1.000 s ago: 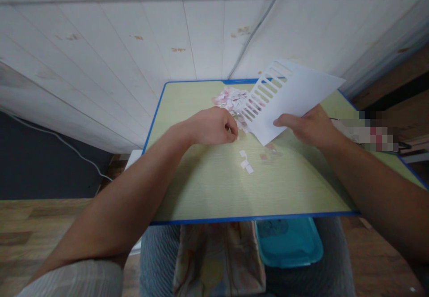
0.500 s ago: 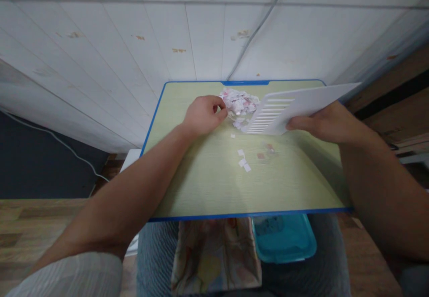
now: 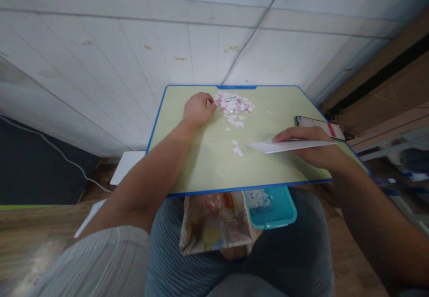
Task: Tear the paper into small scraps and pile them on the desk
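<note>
At the far side of the table lies a pile of small white and pink paper scraps (image 3: 233,102). My left hand (image 3: 198,109) rests at the pile's left edge, fingers curled toward the thumb; what they pinch, if anything, is hidden. My right hand (image 3: 310,142) grips a white flat panel (image 3: 284,146), seen almost edge-on above the table's right half. Some loose scraps (image 3: 236,120) lie just in front of the pile. A few more white paper pieces (image 3: 237,150) lie nearer me, left of the panel's tip.
The pale table (image 3: 208,167) has a blue edge and stands against a white plank wall (image 3: 204,55). A phone (image 3: 318,126) lies at its right side. On my lap are a patterned fabric-like container (image 3: 214,239) and a turquoise plastic box (image 3: 279,210) with pale bits inside.
My right hand has lowered the white panel away from the pile and toward me, turning it nearly flat. The pile and the phone now show. My left hand stays by the pile.
</note>
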Action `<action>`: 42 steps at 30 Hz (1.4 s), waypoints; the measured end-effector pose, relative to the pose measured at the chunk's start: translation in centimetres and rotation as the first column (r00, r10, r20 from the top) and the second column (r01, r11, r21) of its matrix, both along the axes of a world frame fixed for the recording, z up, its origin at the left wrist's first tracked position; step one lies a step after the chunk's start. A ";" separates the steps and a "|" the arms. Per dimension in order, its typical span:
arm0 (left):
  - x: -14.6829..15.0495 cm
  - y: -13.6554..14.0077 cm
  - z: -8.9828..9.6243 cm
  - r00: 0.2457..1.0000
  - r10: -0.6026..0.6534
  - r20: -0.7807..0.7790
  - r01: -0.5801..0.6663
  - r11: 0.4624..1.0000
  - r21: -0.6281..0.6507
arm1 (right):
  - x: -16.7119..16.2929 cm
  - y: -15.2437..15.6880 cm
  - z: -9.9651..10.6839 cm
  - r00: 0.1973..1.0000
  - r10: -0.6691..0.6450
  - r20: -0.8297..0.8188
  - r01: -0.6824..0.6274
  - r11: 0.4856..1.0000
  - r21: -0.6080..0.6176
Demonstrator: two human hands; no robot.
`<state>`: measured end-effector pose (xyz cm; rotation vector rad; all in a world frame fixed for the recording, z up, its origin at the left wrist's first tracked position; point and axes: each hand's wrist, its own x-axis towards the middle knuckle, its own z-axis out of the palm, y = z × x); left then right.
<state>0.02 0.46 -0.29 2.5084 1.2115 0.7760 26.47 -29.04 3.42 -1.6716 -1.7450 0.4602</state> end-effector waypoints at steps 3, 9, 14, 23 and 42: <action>0.1 0.0 -0.2 0.999 0.007 -0.046 -0.005 0.999 0.041 | -0.3 -1.7 -0.2 0.999 0.006 -0.035 -0.006 1.000 0.004; 0.3 0.1 -0.5 0.996 0.040 -0.076 -0.035 0.996 0.077 | -2.4 -5.5 0.0 0.994 -0.046 -0.103 0.041 0.998 -0.052; 0.3 0.1 -0.3 0.996 0.057 -0.068 -0.053 0.997 0.060 | -4.2 -8.2 0.2 0.987 -0.038 -0.155 0.031 0.998 -0.049; 0.5 0.4 -0.6 0.993 0.089 -0.082 -0.082 0.993 0.084 | -5.2 -10.1 0.2 0.992 -0.009 -0.123 0.003 0.999 -0.050; 0.2 0.1 -0.3 0.995 0.090 -0.044 -0.088 0.995 0.051 | -4.0 -8.8 -0.9 0.946 -0.268 -0.180 0.284 0.956 0.070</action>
